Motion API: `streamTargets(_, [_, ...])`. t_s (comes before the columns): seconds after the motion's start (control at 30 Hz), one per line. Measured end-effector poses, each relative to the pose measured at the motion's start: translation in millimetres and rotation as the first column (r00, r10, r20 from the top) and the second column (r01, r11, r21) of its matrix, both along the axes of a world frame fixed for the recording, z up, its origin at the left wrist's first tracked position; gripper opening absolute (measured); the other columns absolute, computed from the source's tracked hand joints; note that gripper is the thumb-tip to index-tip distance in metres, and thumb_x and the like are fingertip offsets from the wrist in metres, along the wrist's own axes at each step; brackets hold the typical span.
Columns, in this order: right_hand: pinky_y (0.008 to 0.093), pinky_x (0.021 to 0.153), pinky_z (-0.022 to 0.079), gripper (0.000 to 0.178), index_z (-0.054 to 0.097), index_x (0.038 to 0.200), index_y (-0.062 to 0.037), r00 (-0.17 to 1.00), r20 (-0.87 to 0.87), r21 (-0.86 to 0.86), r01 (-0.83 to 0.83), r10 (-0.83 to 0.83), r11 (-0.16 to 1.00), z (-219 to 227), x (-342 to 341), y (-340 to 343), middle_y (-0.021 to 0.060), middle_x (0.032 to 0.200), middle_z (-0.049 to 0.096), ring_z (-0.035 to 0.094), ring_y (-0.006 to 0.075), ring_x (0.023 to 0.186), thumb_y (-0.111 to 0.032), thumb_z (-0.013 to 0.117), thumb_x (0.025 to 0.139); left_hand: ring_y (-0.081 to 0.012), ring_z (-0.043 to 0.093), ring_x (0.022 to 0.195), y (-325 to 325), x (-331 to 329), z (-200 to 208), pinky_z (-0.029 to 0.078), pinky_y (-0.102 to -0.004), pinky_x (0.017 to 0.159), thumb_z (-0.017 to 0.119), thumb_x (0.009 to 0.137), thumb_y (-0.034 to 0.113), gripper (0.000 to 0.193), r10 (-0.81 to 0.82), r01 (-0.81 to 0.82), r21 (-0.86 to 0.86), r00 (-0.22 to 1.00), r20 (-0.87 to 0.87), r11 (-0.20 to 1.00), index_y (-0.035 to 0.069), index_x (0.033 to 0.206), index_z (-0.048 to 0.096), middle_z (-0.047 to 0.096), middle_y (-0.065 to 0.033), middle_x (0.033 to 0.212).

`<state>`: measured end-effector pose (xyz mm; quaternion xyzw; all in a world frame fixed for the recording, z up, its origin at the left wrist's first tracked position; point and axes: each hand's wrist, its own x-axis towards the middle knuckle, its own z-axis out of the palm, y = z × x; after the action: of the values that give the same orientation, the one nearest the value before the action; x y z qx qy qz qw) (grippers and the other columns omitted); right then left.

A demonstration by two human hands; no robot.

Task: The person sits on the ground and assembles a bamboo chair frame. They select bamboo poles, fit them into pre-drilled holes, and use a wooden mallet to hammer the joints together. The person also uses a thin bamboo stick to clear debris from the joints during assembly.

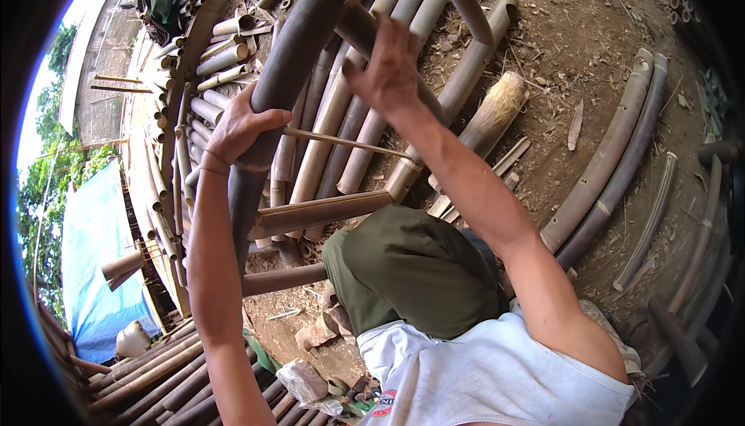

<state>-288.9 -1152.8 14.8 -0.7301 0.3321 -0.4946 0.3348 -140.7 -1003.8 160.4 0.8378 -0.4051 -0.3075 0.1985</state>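
Note:
My left hand (244,127) is closed round a thick, dark bamboo pole (299,42) that rises from near my knees toward the top of the view. My thumb lies across its front, just above a node. To the right, my right hand (390,69) grips a shorter bamboo piece (358,26), which slants down to the right beneath my palm. The fingers are slightly blurred, and the hand hides the middle of this piece. A thin bamboo strip (349,144) runs rightward from beside the thick pole. Below it, two bamboo crosspieces (326,213) (285,279) meet the pole's lower part.
Several bamboo poles (330,127) lie beyond my knees. A cut pole with a frayed end (497,108) rests on the dirt, and two long curved poles (609,150) lie farther right. Stacked bamboo (221,60) and a blue tarp (97,255) are on the left. A plastic bag (303,382) sits near my left forearm.

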Motion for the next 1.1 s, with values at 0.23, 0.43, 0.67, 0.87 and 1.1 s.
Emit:
streamTargets(0.23, [0.042,0.095,0.053,0.061,0.059,0.12,-0.0068,0.893,-0.112,0.368,-0.369,0.435,0.853,-10,15,-67,0.0166,0.113,0.069,0.066,0.0345,0.109,-0.035,0.083,0.071,-0.0176,0.062,0.083,-2,-1,-3,0.051,-0.0308,0.08,0.078,0.065,0.038,0.071,-0.013,0.014,-0.028,0.999,0.036,1.0,-0.003,0.12,0.059,0.066,-0.01,0.096])
streamTargets(0.43, [0.0412,0.093,0.053,0.055,0.062,0.114,-0.0045,0.919,0.005,0.332,-0.374,0.395,0.866,-14,9,-54,0.0167,0.108,0.07,0.067,0.0338,0.105,-0.032,0.081,0.07,-0.0197,0.063,0.087,-1,-7,1,0.05,-0.0326,0.084,0.078,0.063,0.038,0.076,-0.003,0.004,-0.025,0.998,0.061,1.0,-0.004,0.123,0.058,0.067,-0.0123,0.099])
streamTargets(0.67, [0.043,0.089,0.054,0.056,0.061,0.113,-0.0045,0.966,0.036,0.398,-0.249,0.256,0.883,-22,-6,-58,0.0181,0.102,0.07,0.068,0.0344,0.098,-0.031,0.081,0.068,-0.022,0.065,0.09,-7,-22,4,0.05,-0.0334,0.086,0.081,0.063,0.038,0.08,-0.056,0.057,-0.011,0.993,0.108,0.998,-0.006,0.125,0.057,0.067,-0.0146,0.101])
streamTargets(0.87, [0.048,0.088,0.053,0.056,0.056,0.11,-0.0021,0.946,0.04,0.139,-0.326,0.323,0.935,-32,-34,-60,0.0203,0.104,0.066,0.065,0.0398,0.101,-0.032,0.082,0.07,-0.0253,0.066,0.099,-26,-34,4,0.05,-0.0353,0.093,0.086,0.064,0.04,0.089,-0.118,0.119,-0.002,0.992,0.052,0.993,-0.007,0.131,0.052,0.067,-0.0173,0.109])
streamTargets(1.1, [0.0483,0.095,0.049,0.067,0.052,0.121,-0.0027,0.905,-0.003,0.249,-0.412,0.426,0.876,-17,-62,-60,0.0203,0.112,0.064,0.061,0.0405,0.11,-0.033,0.086,0.071,-0.0134,0.066,0.073,-150,-55,5,0.054,-0.0273,0.068,0.081,0.072,0.056,0.07,-0.278,0.27,-0.096,0.958,-0.071,0.958,-0.003,0.108,0.068,0.07,-0.0095,0.088])
